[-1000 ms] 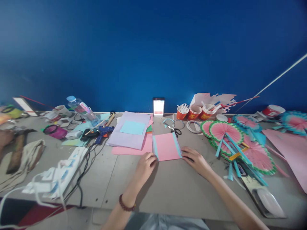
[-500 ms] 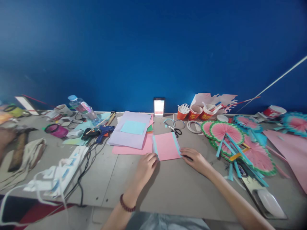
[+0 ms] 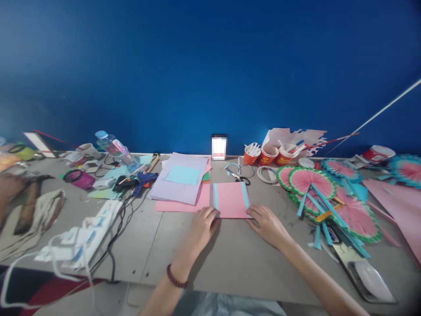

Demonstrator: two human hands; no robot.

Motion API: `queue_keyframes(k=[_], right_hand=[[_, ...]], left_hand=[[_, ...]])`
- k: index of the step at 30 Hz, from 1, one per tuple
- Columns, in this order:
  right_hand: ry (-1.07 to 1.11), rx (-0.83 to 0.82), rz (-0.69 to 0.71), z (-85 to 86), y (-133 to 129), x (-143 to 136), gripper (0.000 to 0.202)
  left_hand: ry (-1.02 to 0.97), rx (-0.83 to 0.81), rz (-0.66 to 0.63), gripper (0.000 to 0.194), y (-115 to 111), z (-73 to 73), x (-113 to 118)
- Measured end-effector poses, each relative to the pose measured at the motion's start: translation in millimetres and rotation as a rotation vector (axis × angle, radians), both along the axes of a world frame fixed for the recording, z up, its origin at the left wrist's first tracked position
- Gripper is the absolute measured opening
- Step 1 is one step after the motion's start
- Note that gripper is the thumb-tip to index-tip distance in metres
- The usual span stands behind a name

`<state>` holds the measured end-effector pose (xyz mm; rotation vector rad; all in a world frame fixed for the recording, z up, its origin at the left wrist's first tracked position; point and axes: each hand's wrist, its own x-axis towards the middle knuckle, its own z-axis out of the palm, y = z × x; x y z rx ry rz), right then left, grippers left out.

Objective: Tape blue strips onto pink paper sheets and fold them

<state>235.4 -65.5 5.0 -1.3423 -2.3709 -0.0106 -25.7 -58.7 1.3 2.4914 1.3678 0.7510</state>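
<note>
A pink paper (image 3: 231, 200) with a light blue strip along its left and right sides lies on the grey table (image 3: 237, 259). My left hand (image 3: 204, 224) has its fingers closed on the paper's lower left corner. At the lower right corner, my right hand (image 3: 265, 223) pinches the edge between thumb and fingers. Just behind the paper are black-handled scissors (image 3: 241, 178). To its left, a lilac sheet (image 3: 179, 188) with a light blue piece (image 3: 183, 174) on top overlaps larger pink paper (image 3: 184, 206).
Pink and green paper fans (image 3: 312, 184) lie right, near a white mouse (image 3: 371, 278). Red cups (image 3: 268, 156) and a phone (image 3: 219, 148) stand at the back. Left are a glue gun (image 3: 143, 181), a bottle (image 3: 116, 149) and a power strip (image 3: 95, 230). Another person's hand (image 3: 9, 188) is far left.
The pink paper has turned slightly, so its lower edge now lies nearly level. My right hand has shifted a little along with its corner.
</note>
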Motion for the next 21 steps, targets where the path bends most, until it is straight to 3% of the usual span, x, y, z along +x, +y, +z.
queue_keyframes(k=[6, 14, 21], right_hand=[[-0.059, 0.03, 0.09, -0.3, 4, -17, 0.022], [-0.14, 0.173, 0.015, -4.8, -12, -34, 0.025], [-0.145, 0.166, -0.057, -17.6, -25, -37, 0.03]], left_hand=[[0.005, 0.009, -0.012, 0.018, 1, 2.0, 0], [0.065, 0.037, -0.02, 0.016, -1, -1.5, -1], [0.093, 0.023, -0.004, 0.02, -4, 0.0, 0]])
